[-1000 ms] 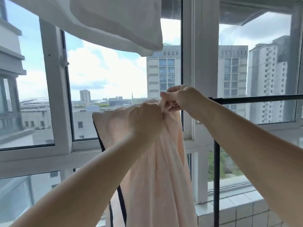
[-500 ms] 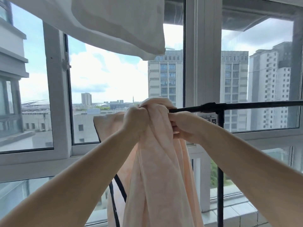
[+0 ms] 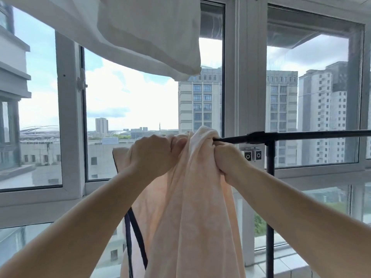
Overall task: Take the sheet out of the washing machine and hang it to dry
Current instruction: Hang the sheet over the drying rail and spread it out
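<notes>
Peach sheet (image 3: pixel 190 207) bunched over rail (image 3: pixel 301 135), left hand (image 3: pixel 152 153) and right hand (image 3: pixel 226 159) fingers curled gripping it

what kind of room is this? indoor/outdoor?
Likely an enclosed high-rise balcony used for drying laundry: white-framed windows facing apartment towers, a black drying rail carrying the peach sheet, and white cloth hanging overhead.

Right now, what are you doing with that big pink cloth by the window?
A person is hanging a peach-pink sheet on a black drying rail by the windows. The left hand and the right hand each grip a bunch of the sheet at the end of the rail, and the rest hangs down. It is bunched up, not yet spread out. A white cloth hangs overhead.
</notes>
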